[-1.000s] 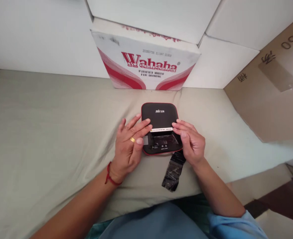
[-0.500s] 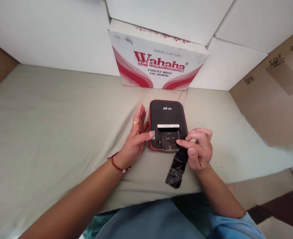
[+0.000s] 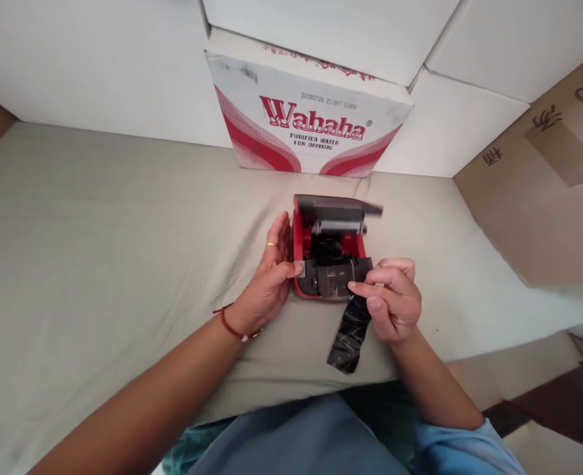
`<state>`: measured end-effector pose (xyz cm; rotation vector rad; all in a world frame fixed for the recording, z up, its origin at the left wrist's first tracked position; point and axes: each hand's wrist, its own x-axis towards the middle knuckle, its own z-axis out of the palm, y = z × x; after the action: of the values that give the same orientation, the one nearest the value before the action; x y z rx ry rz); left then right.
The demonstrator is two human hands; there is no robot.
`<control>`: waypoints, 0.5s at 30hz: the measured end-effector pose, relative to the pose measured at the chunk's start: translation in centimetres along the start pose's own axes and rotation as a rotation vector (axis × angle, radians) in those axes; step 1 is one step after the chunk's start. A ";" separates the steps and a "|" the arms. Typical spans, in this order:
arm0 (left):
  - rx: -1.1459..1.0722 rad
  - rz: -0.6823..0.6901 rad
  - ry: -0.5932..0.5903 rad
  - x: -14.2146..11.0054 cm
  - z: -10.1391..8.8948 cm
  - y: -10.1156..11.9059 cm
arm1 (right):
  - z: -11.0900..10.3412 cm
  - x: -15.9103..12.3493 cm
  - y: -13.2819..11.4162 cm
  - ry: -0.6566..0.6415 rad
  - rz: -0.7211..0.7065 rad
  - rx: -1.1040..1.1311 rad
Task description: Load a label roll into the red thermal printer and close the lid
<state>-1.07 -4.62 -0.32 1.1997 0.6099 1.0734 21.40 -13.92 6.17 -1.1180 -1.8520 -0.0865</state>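
Observation:
A label printer (image 3: 305,287), red-bodied with a black top, lies on the cloth-covered surface with its lid (image 3: 338,208) raised. A grey roller shows under the lid, and dark parts sit in the red cavity. Against the printer's left side rests my left hand (image 3: 270,280), thumb on a small grey tab, fingers stretched along the side. My right hand (image 3: 394,300) is at the front right corner with curled fingers, its index fingertip on the black front part. A crumpled black strip (image 3: 348,336) hangs from between its index finger and thumb toward me.
A white and red water carton (image 3: 311,125) stands behind the printer, against white boxes (image 3: 98,66). A brown cardboard box (image 3: 543,198) stands at the right. Pale green cloth (image 3: 98,264) covers the surface, whose front edge is near my body.
The printer's lid has swung up from closed, exposing the red inside and the roller. Both hands have kept nearly the same places on the printer. The view has shifted slightly.

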 end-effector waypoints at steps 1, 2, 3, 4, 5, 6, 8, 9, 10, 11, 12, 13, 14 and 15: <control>-0.030 0.000 -0.004 0.1 0.1 -0.1 | -0.1 0.2 0.0 -0.007 -0.002 0.005; -0.053 0.003 -0.010 0.1 0.2 -0.3 | -0.4 0.5 -0.1 -0.027 0.002 0.017; -0.067 0.009 -0.011 0.2 0.3 -0.5 | -0.7 0.9 -0.1 -0.064 0.021 0.041; -0.069 0.019 -0.009 0.3 0.3 -0.7 | -1.1 1.5 -0.1 -0.113 0.062 0.080; -0.065 0.034 0.000 0.3 0.3 -1.0 | -1.6 2.3 -0.1 -0.168 0.125 0.129; -0.057 0.049 0.007 0.4 0.3 -1.1 | -2.0 3.2 0.0 -0.225 0.209 0.176; -0.048 0.063 -0.002 0.5 0.1 -1.4 | -2.8 5.5 0.3 -0.328 0.404 0.218; -0.051 0.065 -0.010 0.6 0.1 -1.4 | -2.9 6.8 0.5 -0.386 0.488 0.200; -0.058 0.062 -0.016 0.6 0.0 -1.3 | -2.9 8.0 0.7 -0.454 0.552 0.162; -0.071 0.052 -0.023 0.6 0.0 -1.2 | -2.6 9.2 0.9 -0.534 0.592 0.106; -0.088 0.035 -0.023 0.6 0.1 -1.0 | -2.1 10.3 1.1 -0.619 0.603 0.031; -0.112 0.014 -0.015 0.6 0.1 -0.8 | -1.5 11.3 1.2 -0.703 0.588 -0.060; -0.139 -0.011 -0.003 0.6 0.2 -0.6 | -0.7 12.2 1.3 -0.782 0.553 -0.160; -0.170 -0.036 0.008 0.6 0.4 -0.3 | 0.2 13.0 1.2 -0.856 0.503 -0.260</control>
<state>-0.41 -4.24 -0.40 1.0341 0.5339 1.0777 20.29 -4.57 15.23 -1.9842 -2.2403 0.5324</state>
